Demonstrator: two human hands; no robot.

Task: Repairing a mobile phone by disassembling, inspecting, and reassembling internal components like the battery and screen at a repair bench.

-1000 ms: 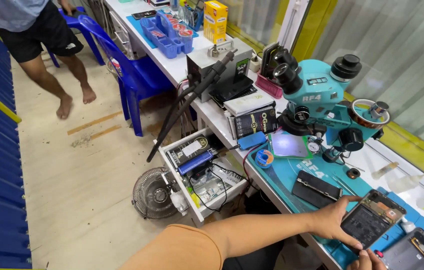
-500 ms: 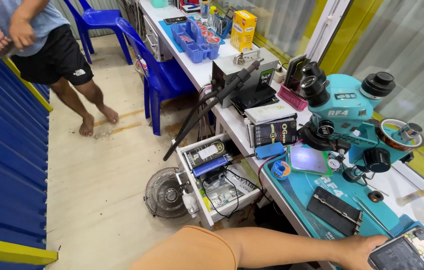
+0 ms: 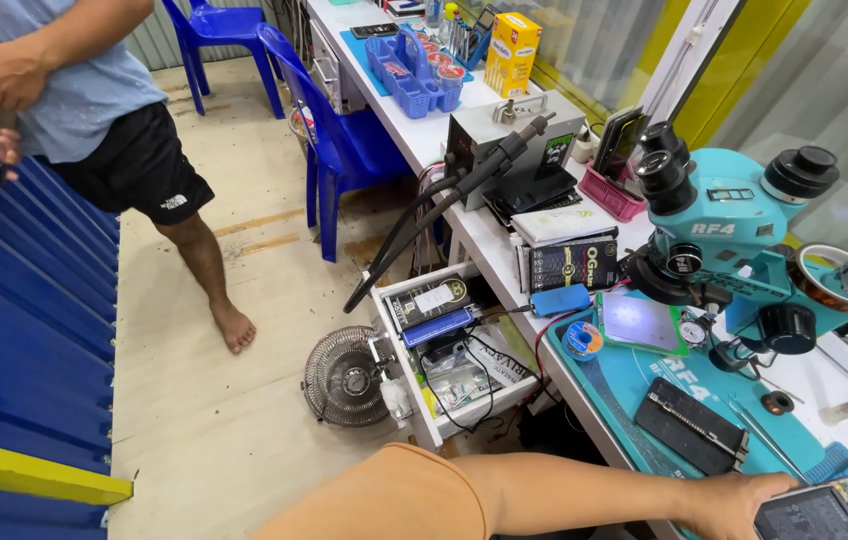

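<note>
Reaching in from the near left, with the left hand (image 3: 729,503) resting half-curled against the opened phone (image 3: 829,510) on the teal tabletop (image 3: 634,385), near right, below the microscope (image 3: 734,240). Right hand staying out of sight.

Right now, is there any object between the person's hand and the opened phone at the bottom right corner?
Nothing visible does. The left hand already touches the opened phone at its left edge, on the teal mat. The black rectangular block lies apart, above the hand. The right hand is out of view.
</note>
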